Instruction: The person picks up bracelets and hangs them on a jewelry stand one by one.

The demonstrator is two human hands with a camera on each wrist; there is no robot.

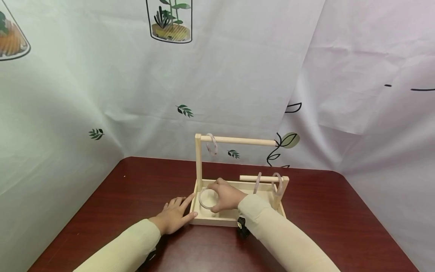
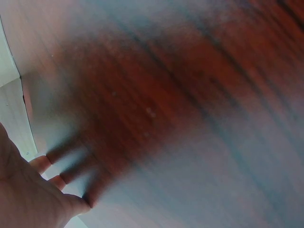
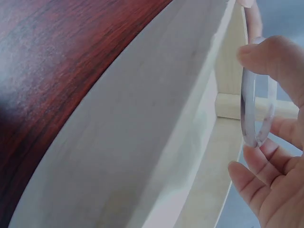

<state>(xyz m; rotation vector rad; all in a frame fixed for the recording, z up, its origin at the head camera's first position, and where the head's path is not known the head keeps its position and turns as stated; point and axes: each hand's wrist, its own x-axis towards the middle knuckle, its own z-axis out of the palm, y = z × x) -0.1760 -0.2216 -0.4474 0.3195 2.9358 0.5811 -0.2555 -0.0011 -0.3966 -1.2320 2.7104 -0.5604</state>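
My right hand (image 1: pixel 228 195) pinches a pale translucent bangle (image 1: pixel 199 200) between thumb and fingers, over the left part of a light wooden stand's tray (image 1: pixel 217 221). The right wrist view shows the bangle (image 3: pixel 249 107) gripped at its edges. My left hand (image 1: pixel 172 216) lies with fingers spread, its index fingertip and thumb touching the tray's left side. In the left wrist view, the left hand (image 2: pixel 33 194) appears beside the tabletop. Another bangle (image 1: pixel 215 146) hangs near the post end of the stand's tall bar (image 1: pixel 244 141). Two more bangles, including a thin one (image 1: pixel 257 183), hang on the low bar (image 1: pixel 249 178).
The stand rests on a dark red wooden table (image 1: pixel 142 189). Its tall post (image 1: pixel 199 162) rises at the left and a shorter post (image 1: pixel 283 189) at the right. A white printed curtain (image 1: pixel 136 94) hangs behind the table.
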